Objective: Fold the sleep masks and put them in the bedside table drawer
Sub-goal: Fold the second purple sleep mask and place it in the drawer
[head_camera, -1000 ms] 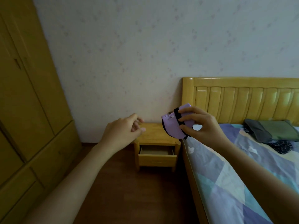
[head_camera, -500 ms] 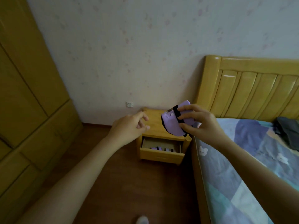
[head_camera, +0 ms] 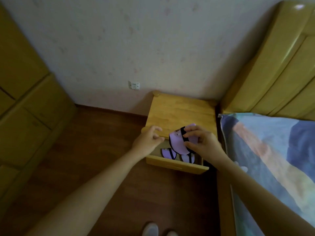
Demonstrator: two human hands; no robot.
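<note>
My right hand [head_camera: 202, 145] pinches a folded purple sleep mask [head_camera: 179, 143] with a black strap, held just above the open drawer [head_camera: 175, 165] of the wooden bedside table [head_camera: 180, 113]. Inside the drawer lie two more folded purple masks [head_camera: 167, 153], partly hidden under the held one. My left hand [head_camera: 148, 142] hovers over the drawer's left side by the table's front edge, fingers loosely curled and holding nothing.
The bed [head_camera: 272, 150] with a patchwork cover and wooden headboard [head_camera: 276, 65] stands right of the table. A yellow wardrobe [head_camera: 25, 99] fills the left. A wall socket [head_camera: 134, 85] sits above the dark wood floor [head_camera: 102, 150]. My shoes [head_camera: 150, 229] show at the bottom.
I have stepped closer and now look down on the table. Both hands moved down to the open drawer, the right one still carrying the mask. Masks inside the drawer came into view.
</note>
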